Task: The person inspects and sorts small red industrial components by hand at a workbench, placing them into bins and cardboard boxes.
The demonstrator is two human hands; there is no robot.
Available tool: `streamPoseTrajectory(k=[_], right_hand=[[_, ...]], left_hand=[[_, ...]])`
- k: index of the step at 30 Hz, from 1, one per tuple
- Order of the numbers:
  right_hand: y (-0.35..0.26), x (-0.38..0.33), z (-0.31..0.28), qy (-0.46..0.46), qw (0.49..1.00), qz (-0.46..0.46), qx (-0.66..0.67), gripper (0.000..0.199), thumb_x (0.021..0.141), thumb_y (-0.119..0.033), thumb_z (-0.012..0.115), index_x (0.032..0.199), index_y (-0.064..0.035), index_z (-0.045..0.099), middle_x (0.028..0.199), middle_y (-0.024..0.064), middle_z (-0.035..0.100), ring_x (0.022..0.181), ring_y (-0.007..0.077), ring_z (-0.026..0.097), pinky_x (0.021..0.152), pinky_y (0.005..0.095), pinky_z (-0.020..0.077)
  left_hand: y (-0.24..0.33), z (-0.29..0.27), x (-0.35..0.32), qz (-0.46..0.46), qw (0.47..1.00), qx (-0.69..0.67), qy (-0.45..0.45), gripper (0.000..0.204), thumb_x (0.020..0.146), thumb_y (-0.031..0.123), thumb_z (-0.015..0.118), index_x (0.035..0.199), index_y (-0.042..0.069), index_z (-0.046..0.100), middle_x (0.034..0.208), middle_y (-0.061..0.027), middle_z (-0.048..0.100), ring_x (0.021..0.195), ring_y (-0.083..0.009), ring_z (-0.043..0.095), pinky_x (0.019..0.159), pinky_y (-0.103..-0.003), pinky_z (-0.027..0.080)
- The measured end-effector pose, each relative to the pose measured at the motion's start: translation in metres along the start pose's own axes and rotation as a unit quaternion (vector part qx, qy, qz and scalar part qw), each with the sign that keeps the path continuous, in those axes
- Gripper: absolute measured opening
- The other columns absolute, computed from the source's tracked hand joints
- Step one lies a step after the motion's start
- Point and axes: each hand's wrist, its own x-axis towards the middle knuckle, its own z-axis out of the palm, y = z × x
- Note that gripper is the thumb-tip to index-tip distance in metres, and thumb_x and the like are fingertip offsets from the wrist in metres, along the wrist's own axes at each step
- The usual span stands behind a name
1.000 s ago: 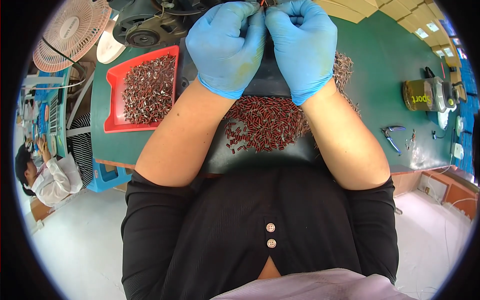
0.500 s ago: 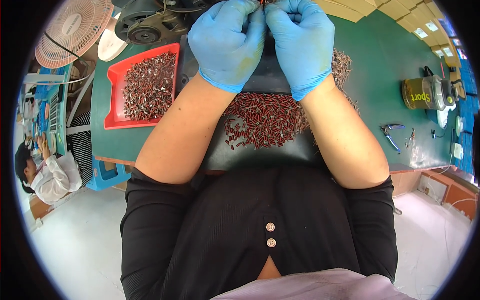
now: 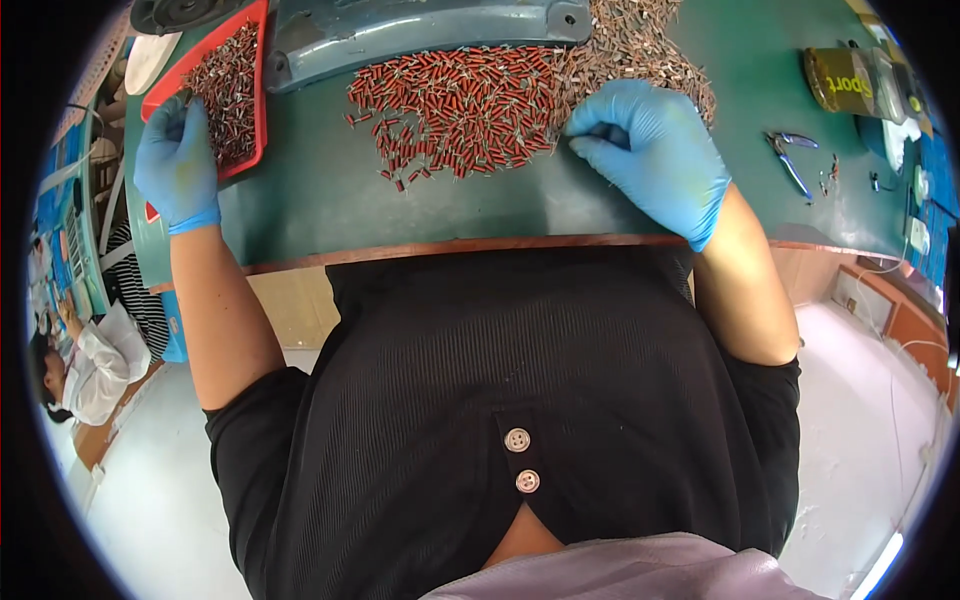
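My left hand (image 3: 178, 170), in a blue glove, is at the near left side of the red tray (image 3: 262, 90). Its thumb and fingers are closed over the tray; what they hold, if anything, I cannot make out. Small dark red parts with metal ends (image 3: 228, 95) fill the tray. My right hand (image 3: 655, 150), also gloved in blue, is at the right edge of a loose pile of small red cylindrical parts with wire leads (image 3: 460, 105). Thumb and forefinger come together at the pile, and anything between them is too small to name.
Behind the red pile lies a grey-blue machine base (image 3: 420, 40). Brownish small parts (image 3: 640, 55) are heaped to its right. Blue-handled cutters (image 3: 790, 160) and a jug with dark contents (image 3: 850, 80) are on the green table (image 3: 480, 215). A co-worker (image 3: 100, 350) sits far left.
My hands have parted from being together at the machine. The left went down and left to the tray, the right down to the pile. The view has shifted, lowering the person's view of the table.
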Motion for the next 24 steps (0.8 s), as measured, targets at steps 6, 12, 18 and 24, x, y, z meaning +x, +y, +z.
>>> streamPoseTrajectory(k=[6, 12, 18, 24], right_hand=[[0.003, 0.003, 0.019, 0.091, 0.989, -0.087, -0.078, 0.010, 0.073, -0.003, 0.066, 0.083, -0.0048, 0.066, 0.078, 0.0103, 0.061, 0.071, 0.0280, 0.061, 0.066, 0.0354, 0.0503], [-0.001, 0.001, 0.023, 0.084, 0.960, -0.117, -0.241, 0.009, 0.074, -0.008, 0.066, 0.082, -0.0064, 0.064, 0.079, 0.0098, 0.060, 0.073, 0.0312, 0.060, 0.067, 0.0395, 0.0497], [-0.002, 0.001, 0.026, 0.085, 0.964, -0.096, -0.235, 0.008, 0.075, -0.009, 0.065, 0.083, -0.0068, 0.063, 0.080, 0.0101, 0.059, 0.072, 0.0318, 0.059, 0.066, 0.0402, 0.0494], [0.000, 0.000, 0.027, 0.083, 0.959, -0.102, -0.252, 0.006, 0.076, -0.010, 0.063, 0.081, -0.0073, 0.062, 0.081, 0.0109, 0.059, 0.073, 0.0318, 0.059, 0.066, 0.0408, 0.0489]], left_hand=[[0.027, -0.008, -0.074, 0.128, 0.981, 0.010, -0.146, 0.011, 0.081, 0.003, 0.067, 0.091, 0.002, 0.067, 0.090, -0.0068, 0.068, 0.078, -0.0158, 0.062, 0.073, -0.029, 0.050], [0.073, 0.018, -0.112, 0.318, 0.882, 0.031, -0.347, 0.016, 0.070, 0.003, 0.070, 0.085, 0.005, 0.065, 0.085, -0.0113, 0.060, 0.080, -0.0302, 0.060, 0.069, -0.037, 0.049], [0.069, 0.024, -0.114, 0.314, 0.895, 0.020, -0.317, 0.015, 0.070, 0.003, 0.070, 0.082, 0.006, 0.064, 0.083, -0.0095, 0.060, 0.079, -0.0293, 0.060, 0.068, -0.037, 0.049], [0.071, 0.025, -0.116, 0.304, 0.905, 0.012, -0.298, 0.015, 0.070, 0.003, 0.071, 0.083, 0.006, 0.064, 0.082, -0.0102, 0.061, 0.078, -0.0302, 0.060, 0.068, -0.037, 0.049]])
